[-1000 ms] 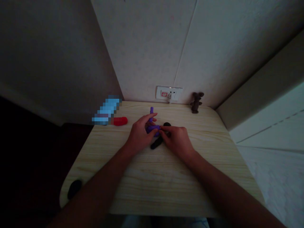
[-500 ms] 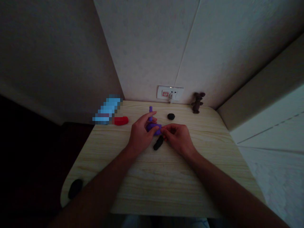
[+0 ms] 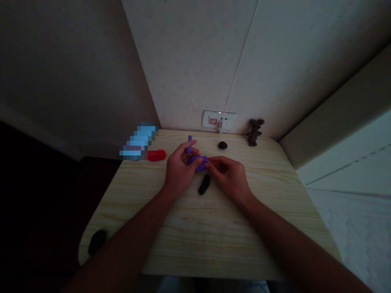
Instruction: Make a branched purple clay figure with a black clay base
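A pale wooden tabletop point(image 3: 171, 240) spreads beneath and around both my hands. My left hand point(image 3: 179, 171) is curled, its thumb and fingers holding the purple piece point(image 3: 203, 166), which sits between my two hands. My right hand point(image 3: 229, 176) has thumb and forefinger nearly together at that piece's right end; whether they grip it or something thin, I cannot tell.

Beyond my left hand, out to its left, is a blurred-out pale blue object point(image 3: 139, 140). A wall socket plate point(image 3: 217, 115) lies beyond my right hand. Farther right of it, at the table's back, a dark brown figure point(image 3: 253, 133) stands upright, apparently whole. Well behind my left hand, by my forearm, rests a black oval point(image 3: 97, 241). A red piece point(image 3: 157, 155) lies just left of my left hand, touched by neither hand.

As I judge it, the purple piece is partway through being worked: it has a rounded form, but both hands are on it. A slim purple stick point(image 3: 190, 139) rises by my left forefinger; any join is hidden. A long black piece point(image 3: 204, 184) just below my right fingertips and a small black lump point(image 3: 222, 145) beyond that hand lie loose, attached to nothing.
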`<state>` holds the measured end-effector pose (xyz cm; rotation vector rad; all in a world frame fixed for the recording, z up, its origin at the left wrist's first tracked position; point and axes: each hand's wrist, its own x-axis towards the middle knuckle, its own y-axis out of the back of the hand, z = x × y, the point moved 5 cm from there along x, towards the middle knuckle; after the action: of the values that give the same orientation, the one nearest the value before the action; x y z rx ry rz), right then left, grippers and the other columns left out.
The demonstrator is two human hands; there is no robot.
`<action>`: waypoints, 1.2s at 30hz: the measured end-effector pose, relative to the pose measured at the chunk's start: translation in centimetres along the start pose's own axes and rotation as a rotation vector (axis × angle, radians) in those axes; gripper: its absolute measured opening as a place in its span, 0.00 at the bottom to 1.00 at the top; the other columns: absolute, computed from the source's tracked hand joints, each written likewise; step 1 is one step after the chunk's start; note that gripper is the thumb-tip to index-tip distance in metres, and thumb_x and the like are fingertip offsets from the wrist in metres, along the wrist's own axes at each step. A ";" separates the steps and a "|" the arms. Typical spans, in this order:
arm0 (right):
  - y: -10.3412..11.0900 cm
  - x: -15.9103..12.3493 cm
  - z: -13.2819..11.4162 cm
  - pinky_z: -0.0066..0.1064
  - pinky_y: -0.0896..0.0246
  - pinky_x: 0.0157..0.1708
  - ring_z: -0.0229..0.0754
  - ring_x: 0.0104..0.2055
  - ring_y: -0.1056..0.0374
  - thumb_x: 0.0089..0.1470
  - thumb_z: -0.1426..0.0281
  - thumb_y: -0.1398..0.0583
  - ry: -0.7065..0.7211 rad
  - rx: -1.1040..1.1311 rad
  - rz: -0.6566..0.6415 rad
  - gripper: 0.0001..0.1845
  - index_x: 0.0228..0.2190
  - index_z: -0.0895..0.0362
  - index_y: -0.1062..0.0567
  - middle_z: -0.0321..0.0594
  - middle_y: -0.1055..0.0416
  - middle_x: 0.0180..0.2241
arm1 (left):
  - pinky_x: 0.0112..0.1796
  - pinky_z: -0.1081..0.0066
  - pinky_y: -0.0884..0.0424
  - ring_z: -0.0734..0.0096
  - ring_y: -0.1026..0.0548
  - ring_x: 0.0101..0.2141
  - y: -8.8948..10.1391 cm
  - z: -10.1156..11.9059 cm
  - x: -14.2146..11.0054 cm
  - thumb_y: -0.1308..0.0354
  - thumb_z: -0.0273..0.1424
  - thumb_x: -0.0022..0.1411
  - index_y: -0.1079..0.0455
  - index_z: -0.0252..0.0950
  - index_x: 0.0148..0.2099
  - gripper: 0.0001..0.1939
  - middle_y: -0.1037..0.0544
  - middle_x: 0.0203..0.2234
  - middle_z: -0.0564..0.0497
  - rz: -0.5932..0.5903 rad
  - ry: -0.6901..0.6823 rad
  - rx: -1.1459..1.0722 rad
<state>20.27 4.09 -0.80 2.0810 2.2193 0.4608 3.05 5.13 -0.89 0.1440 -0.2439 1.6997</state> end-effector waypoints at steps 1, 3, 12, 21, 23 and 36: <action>0.0 0.0 0.2 0.37 0.21 0.38 0.47 0.35 0.18 0.54 0.60 0.29 -0.034 0.053 -0.011 0.16 0.40 0.57 0.15 0.46 0.14 0.37 | 0.48 0.65 0.20 0.68 0.19 0.42 0.0 0.1 0.0 0.32 0.24 0.54 0.25 0.36 0.57 0.27 0.21 0.40 0.49 -0.003 -0.018 0.013; -0.1 0.0 0.6 0.37 0.20 0.39 0.49 0.37 0.17 0.52 0.59 0.27 -0.083 0.109 -0.022 0.18 0.41 0.57 0.14 0.47 0.14 0.38 | 0.48 0.66 0.21 0.68 0.19 0.43 -0.1 0.4 -0.2 0.33 0.24 0.55 0.25 0.37 0.57 0.26 0.20 0.40 0.49 -0.005 -0.054 0.039; 0.2 -0.1 -0.4 0.36 0.23 0.38 0.46 0.35 0.19 0.59 0.68 0.30 0.271 -0.169 -0.073 0.09 0.42 0.53 0.13 0.43 0.15 0.37 | 0.44 0.68 0.20 0.69 0.19 0.39 0.3 0.1 0.2 0.29 0.25 0.51 0.25 0.35 0.55 0.27 0.20 0.37 0.51 0.015 0.015 -0.074; -0.1 -0.7 -2.6 0.36 0.24 0.37 0.47 0.35 0.22 0.69 0.73 0.42 0.712 -0.581 -0.132 0.12 0.40 0.60 0.18 0.49 0.18 0.35 | 0.45 0.66 0.21 0.68 0.19 0.39 0.4 -0.5 0.1 0.25 0.25 0.46 0.25 0.34 0.55 0.32 0.19 0.37 0.50 0.003 0.180 -0.169; -0.3 -0.6 -2.5 0.37 0.24 0.37 0.47 0.34 0.22 0.70 0.73 0.42 0.719 -0.607 -0.148 0.12 0.40 0.60 0.19 0.49 0.18 0.35 | 0.44 0.66 0.21 0.69 0.19 0.38 0.6 -0.8 0.1 0.25 0.25 0.44 0.24 0.34 0.55 0.33 0.19 0.37 0.50 0.039 0.211 -0.186; 0.2 -0.9 -2.4 0.35 0.23 0.39 0.45 0.37 0.22 0.69 0.73 0.40 0.771 -0.550 -0.206 0.08 0.42 0.58 0.19 0.47 0.18 0.37 | 0.42 0.66 0.22 0.69 0.19 0.36 0.6 -1.5 0.1 0.24 0.24 0.42 0.23 0.33 0.51 0.31 0.19 0.35 0.50 0.013 0.327 -0.247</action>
<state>19.92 2.79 1.37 1.4974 2.1901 1.8451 2.53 5.54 -2.38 -0.3168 -0.2078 1.6626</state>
